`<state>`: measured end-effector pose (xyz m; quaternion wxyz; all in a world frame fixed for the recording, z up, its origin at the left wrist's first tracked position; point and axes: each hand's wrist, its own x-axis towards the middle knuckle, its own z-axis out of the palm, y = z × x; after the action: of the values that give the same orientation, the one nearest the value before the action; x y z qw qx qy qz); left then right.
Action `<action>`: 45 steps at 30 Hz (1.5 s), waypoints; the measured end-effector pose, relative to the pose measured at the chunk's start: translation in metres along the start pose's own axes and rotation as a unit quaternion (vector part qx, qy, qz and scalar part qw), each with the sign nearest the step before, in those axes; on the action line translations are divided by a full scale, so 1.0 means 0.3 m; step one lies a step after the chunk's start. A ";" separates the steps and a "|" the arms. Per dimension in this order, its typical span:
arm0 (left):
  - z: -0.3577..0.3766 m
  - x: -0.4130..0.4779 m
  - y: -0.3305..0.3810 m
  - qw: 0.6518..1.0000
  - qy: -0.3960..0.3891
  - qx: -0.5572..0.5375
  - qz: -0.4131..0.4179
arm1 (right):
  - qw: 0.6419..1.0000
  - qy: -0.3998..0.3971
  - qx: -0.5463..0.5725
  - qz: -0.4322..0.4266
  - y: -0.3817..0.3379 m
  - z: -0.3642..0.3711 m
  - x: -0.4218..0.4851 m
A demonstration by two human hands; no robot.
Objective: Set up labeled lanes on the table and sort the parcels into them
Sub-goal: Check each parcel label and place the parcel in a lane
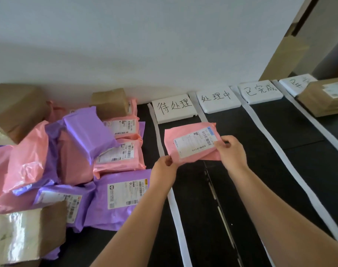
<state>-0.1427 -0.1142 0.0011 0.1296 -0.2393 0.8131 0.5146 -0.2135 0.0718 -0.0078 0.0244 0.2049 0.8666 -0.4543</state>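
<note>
Dark and matte, the surface [280, 151] runs up to a pale wall and is divided into lanes by long white strips [270, 141], each lane headed by a hand-lettered white board. A pink parcel [191, 141] is held just in front of the first board [174, 110], over the first lane. Its right end reaches past the line of the next strip, toward the lane under the second board [216, 98]. Whether it touches the surface cannot be told.

Its long axis lies across the lanes, tilted slightly up at the right, with the printed label facing up. The lower left corner is pinched by the left hand [164, 168], and the right edge is pinched by the right hand [231, 153]. The parcel lies straight ahead of both, so neither hand is favoured. Lowering it or shifting it sideways is judged to be all that placing requires, with only the strips near its path.

Left of the first strip, a heap of parcels [67, 160] in pink, purple and brown is piled close. In the far right lane, a cardboard box [326, 97] partly covers the fourth board [293, 84].
</note>
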 end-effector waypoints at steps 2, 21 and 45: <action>-0.003 0.099 0.012 1.000 0.010 0.006 -0.003 | 0.999 -0.014 -0.029 0.003 -0.006 0.064 0.082; -0.011 0.369 0.008 0.999 0.004 -0.031 -0.021 | 0.984 -0.106 -0.127 -0.068 -0.065 0.269 0.330; -0.339 -0.588 -0.300 0.962 0.251 -0.108 -0.014 | 0.948 -0.239 -0.042 -0.206 -0.154 0.135 -0.590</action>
<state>0.0583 -0.1927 0.0564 -0.0977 -0.3844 0.7559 0.5209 -0.0747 -0.0427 0.0449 0.1453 -0.0944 0.8769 -0.4483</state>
